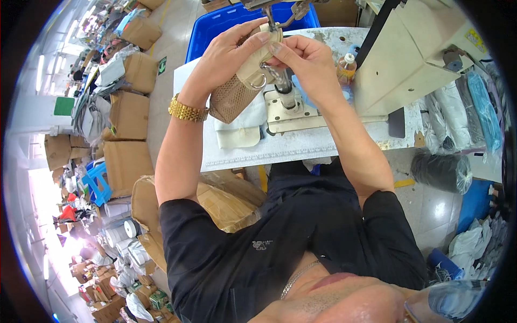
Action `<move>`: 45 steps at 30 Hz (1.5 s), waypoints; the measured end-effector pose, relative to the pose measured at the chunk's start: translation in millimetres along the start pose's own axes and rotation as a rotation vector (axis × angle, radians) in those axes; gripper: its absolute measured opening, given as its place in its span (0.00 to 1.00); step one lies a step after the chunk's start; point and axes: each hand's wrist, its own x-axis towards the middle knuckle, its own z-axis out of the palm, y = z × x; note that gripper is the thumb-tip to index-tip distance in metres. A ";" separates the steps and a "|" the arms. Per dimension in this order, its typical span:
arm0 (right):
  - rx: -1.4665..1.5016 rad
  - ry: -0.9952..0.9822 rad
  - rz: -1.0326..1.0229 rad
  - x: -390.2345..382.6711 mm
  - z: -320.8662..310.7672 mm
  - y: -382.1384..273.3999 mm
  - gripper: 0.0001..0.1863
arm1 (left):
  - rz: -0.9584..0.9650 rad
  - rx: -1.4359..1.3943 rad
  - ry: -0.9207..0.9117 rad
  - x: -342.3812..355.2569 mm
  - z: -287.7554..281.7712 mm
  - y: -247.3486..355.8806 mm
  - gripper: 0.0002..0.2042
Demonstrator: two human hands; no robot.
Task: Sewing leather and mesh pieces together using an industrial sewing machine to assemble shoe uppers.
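A tan mesh bag (pixel 232 100) with cream trim and a metal ring (pixel 259 82) hangs at the raised arm of a sewing machine (pixel 417 59). My left hand (pixel 229 51) is closed on the bag's cream edge, thumb on top, left of the needle area (pixel 272 25). From the right, my right hand (pixel 308 60) pinches the same edge between thumb and fingers, close to the presser foot. Folds of the bag and my fingers hide the exact spot under the needle. Below stands the machine's metal post (pixel 285 96) on its base plate.
White and cream fabric pieces (pixel 239 137) lie on the white table (pixel 215 160), left of the base plate. A capped bottle (pixel 346 69) stands between my right forearm and the machine. Behind the table is a blue bin (pixel 202 35). Cardboard boxes (pixel 129 116) line the left side.
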 end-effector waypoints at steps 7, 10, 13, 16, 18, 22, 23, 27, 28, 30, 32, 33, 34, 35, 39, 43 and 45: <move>-0.182 0.076 -0.038 -0.3 0.7 -2.5 0.11 | 0.003 0.031 0.068 2.3 8.1 -5.6 0.22; -0.189 0.082 -0.028 -0.8 0.9 -3.7 0.11 | 0.007 -0.053 0.075 4.3 14.0 -16.9 0.23; -0.242 0.094 -0.053 -1.6 0.6 -2.1 0.12 | 0.008 -0.107 0.063 6.1 15.1 -22.1 0.23; -0.320 0.113 -0.087 -9.0 1.7 -0.3 0.12 | 0.021 -0.103 0.044 4.9 15.1 -16.3 0.23; -0.349 0.121 -0.098 -15.0 1.2 2.8 0.13 | 0.009 -0.103 0.036 3.4 15.0 -13.6 0.24; -0.388 0.132 -0.096 -21.6 -5.1 13.8 0.16 | -0.007 -0.063 -0.005 2.8 14.0 -12.5 0.23; -0.381 0.117 -0.090 -22.9 -6.2 14.8 0.17 | 0.010 -0.084 -0.005 2.2 14.4 -11.9 0.23; -0.298 0.069 -0.035 -22.8 -11.6 14.8 0.18 | -0.032 -0.104 0.048 0.0 20.2 -8.7 0.25; -0.300 0.041 -0.021 -22.5 -16.3 15.3 0.18 | -0.039 -0.078 0.061 -1.8 20.7 -1.2 0.24; -0.301 0.007 -0.006 -22.2 -17.5 14.5 0.18 | -0.048 -0.052 0.079 -3.0 21.8 2.1 0.24; -0.221 -0.009 -0.073 -22.7 -14.4 10.7 0.16 | -0.005 -0.037 0.128 -4.0 22.7 0.4 0.24; -0.223 -0.009 -0.074 -21.7 -15.3 12.7 0.16 | -0.004 -0.037 0.129 -3.9 24.2 2.9 0.24; -0.177 0.025 -0.063 -20.2 -17.0 16.7 0.15 | -0.027 -0.048 0.134 -4.4 26.2 7.3 0.24; -0.132 0.060 -0.053 -19.0 -18.7 18.7 0.14 | -0.049 -0.060 0.138 -3.8 28.4 10.1 0.24; -0.142 0.047 -0.061 -14.2 -23.4 7.1 0.14 | 0.009 0.044 0.207 -5.9 33.2 4.8 0.24; -0.190 0.033 -0.076 -7.5 -30.9 5.3 0.13 | 0.180 0.259 0.271 -14.6 36.5 8.5 0.29; -0.191 0.022 -0.064 -5.7 -33.3 4.4 0.13 | 0.194 0.259 0.260 -19.4 35.1 11.7 0.33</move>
